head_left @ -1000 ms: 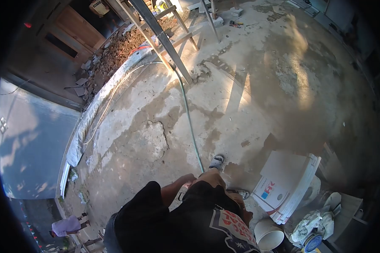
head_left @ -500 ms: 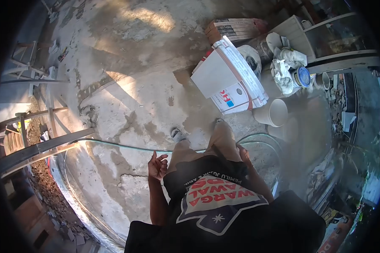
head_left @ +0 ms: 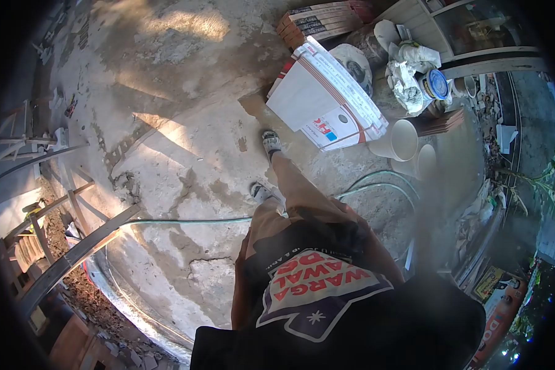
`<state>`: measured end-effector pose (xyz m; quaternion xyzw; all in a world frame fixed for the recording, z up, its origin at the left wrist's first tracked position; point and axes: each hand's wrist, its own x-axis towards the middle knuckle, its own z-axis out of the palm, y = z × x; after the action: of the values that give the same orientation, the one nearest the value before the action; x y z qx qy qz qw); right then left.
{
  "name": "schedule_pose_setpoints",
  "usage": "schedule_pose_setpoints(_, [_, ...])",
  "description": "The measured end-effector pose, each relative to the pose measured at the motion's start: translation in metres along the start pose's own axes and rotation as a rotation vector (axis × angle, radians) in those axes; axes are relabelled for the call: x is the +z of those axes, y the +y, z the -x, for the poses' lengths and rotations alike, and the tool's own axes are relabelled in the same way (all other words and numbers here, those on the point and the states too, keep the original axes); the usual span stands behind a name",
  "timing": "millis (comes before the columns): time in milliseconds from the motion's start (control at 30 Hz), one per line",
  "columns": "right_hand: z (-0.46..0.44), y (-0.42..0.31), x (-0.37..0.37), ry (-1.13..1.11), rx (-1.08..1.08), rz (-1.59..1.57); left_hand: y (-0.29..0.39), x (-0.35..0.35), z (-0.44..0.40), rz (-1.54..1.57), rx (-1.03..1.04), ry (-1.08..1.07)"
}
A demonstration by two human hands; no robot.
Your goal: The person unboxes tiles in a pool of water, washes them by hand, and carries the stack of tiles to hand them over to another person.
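My left hand (head_left: 243, 245) hangs beside my left thigh, mostly hidden behind the shorts (head_left: 320, 206) and the black shirt (head_left: 327, 246). My right hand (head_left: 355, 216) is low at my right hip, its fingers out of sight. Nothing shows in either hand. A green hose (head_left: 191, 221) runs across the concrete floor on both sides of my legs and loops to the right. One sandalled foot (head_left: 271, 141) is ahead of the other (head_left: 258, 190).
White tile boxes (head_left: 302, 98) stand ahead to the right, with brown cartons (head_left: 324, 23) behind. Nearby are a pale bucket (head_left: 403, 140), a blue-lidded tub (head_left: 436, 84), white sacks (head_left: 404, 86) and stacked tiles (head_left: 441, 123). A wooden beam (head_left: 83, 253) lies left.
My left hand has dropped from open beside me to against my thigh. One foot has stepped forward. The view has shifted, bringing the stacked tiles by the bucket into sight.
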<state>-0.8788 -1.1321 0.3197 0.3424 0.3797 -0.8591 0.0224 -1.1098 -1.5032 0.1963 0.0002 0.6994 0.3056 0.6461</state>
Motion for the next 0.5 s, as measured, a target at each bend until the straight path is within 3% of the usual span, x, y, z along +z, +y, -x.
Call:
schedule_pose_setpoints(167, [-0.075, -0.052, -0.016, -0.068, -0.018, 0.398, 0.095, -0.041, 0.034, -0.049, 0.09, -0.123])
schedule_pose_setpoints(200, [-0.094, -0.063, -0.021, -0.098, -0.031, 0.471, 0.129, -0.054, 0.042, -0.032, 0.12, -0.124])
schedule_pose_setpoints(300, [-0.149, -0.132, -0.011, 0.024, 0.19, 0.748, 0.266, -0.091, 0.08, 0.291, 0.154, -0.015])
schedule_pose_setpoints(400, [-0.231, -0.137, -0.046, 0.306, 0.368, 0.82, 0.441, -0.107, 0.161, 0.26, 0.64, 0.074])
schedule_pose_setpoints(467, [-0.276, -0.105, -0.11, 0.392, 0.264, 0.628, 0.508, -0.104, 0.201, 0.355, 0.964, 0.04])
schedule_pose_setpoints(500, [-0.294, -0.095, -0.147, 0.298, 0.214, 0.82, 0.531, -0.1, 0.211, 0.448, 1.164, -0.043])
